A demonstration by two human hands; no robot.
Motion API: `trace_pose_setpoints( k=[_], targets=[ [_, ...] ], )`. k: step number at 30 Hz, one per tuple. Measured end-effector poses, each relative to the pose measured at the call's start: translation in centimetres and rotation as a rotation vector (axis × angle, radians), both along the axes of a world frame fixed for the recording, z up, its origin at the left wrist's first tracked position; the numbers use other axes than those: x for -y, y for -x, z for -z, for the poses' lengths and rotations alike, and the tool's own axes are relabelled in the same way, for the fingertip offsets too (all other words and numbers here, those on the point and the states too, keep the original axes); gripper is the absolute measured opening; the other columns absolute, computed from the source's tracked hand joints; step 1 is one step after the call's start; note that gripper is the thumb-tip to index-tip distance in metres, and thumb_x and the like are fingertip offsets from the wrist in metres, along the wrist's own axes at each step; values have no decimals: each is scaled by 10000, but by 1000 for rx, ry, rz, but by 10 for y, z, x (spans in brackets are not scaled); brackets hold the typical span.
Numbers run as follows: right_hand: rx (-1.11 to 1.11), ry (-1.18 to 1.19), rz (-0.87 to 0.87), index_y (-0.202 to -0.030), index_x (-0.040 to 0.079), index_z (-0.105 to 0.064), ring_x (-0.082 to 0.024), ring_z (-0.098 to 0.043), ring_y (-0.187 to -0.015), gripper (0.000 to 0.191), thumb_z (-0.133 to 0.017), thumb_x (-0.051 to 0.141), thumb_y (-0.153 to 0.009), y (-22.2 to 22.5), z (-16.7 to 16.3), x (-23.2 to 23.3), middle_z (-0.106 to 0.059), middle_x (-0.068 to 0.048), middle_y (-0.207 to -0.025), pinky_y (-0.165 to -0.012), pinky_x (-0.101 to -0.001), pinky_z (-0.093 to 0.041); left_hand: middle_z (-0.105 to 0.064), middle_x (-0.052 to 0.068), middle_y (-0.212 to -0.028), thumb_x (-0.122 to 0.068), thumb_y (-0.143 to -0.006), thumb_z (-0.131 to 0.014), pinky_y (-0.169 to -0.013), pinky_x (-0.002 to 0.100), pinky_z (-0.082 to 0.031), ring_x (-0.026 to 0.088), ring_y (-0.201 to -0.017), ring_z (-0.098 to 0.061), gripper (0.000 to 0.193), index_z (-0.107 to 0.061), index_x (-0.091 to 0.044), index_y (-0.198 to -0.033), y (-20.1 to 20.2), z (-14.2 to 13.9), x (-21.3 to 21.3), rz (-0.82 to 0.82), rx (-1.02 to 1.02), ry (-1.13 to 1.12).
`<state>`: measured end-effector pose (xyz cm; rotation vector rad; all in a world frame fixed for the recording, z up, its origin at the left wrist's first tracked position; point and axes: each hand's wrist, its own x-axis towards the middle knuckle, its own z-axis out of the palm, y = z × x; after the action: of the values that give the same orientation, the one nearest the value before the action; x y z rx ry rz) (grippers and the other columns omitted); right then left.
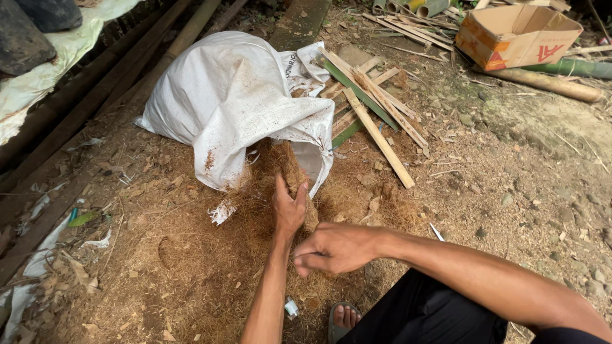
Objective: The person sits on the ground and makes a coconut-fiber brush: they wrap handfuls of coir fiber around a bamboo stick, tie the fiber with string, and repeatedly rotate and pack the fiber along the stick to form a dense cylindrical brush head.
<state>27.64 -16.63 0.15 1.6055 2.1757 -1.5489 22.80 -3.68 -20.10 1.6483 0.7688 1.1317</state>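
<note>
left hand [289, 207]: reaches forward into the mouth of the sack, fingers wrapped around a tuft of brown stringy coconut fibre [294, 173]; thumb up on the right side of the tuft. Grip closed on the fibre.
right hand [336, 247]: crosses in front of the body, just below and right of the left hand, knuckles up. Fingers curled tight into a loose fist; thin strands seem pinched at the fingertips, can't tell for sure what it grips.
fibre tuft: sticks out of the sack opening, upright between the left thumb and fingers, touching the sack edge above it.
loose fibre pile [210, 267]: brown, matted, spread over the dirt ground under both forearms and out from the sack mouth.
white woven plastic sack [229, 95]: lies on its side, bulging, mouth facing the person, brown stains on the cloth. Torn white scrap [221, 211] lies just left of the mouth.
split bamboo and wood slats [376, 108]: loose heap just right of the sack, partly tucked under its edge; one green strip among them.
orange-and-tan cardboard box [517, 35]: open, top right, well apart from the hands.
long bamboo poles [108, 83]: run diagonally along the left edge.
person's own: black trousers [421, 312] bottom right, toes in a sandal [344, 316] below the right hand.
</note>
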Motion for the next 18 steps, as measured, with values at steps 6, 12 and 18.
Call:
trace_pose_setpoints(
  k=[6,12,18],
  targets=[
    [-462,-214,-93,-1155,55,-696,-157,-677,-623,346,-407,243,-1130,36,7,11,-755,-147,-1000,-515,-269,-578,-568,174,-972,-198,-1000,-491,-483,324,-564,185,-672,-575,706,-84,44,-1524,-22,8,20,243,203,83],
    [-203,-873,-489,-1020,10,-625,-262,-670,-649,243,-556,226,-1106,46,18,2,-692,-147,-820,-541,-366,-580,-568,189,-1090,-171,-1099,-489,-571,277,-592,169,-777,-605,543,-226,-32,-1553,-18,-4,74,128,-71,-365],
    [-61,-999,-664,-1028,35,-604,-232,-647,-618,200,-579,230,-1062,57,12,-3,-637,-81,-736,-522,-336,-550,-594,143,-974,-335,-1031,-538,-629,313,-562,189,-778,-593,561,-386,-44,-1486,-24,-31,90,310,197,122]
  ],
)
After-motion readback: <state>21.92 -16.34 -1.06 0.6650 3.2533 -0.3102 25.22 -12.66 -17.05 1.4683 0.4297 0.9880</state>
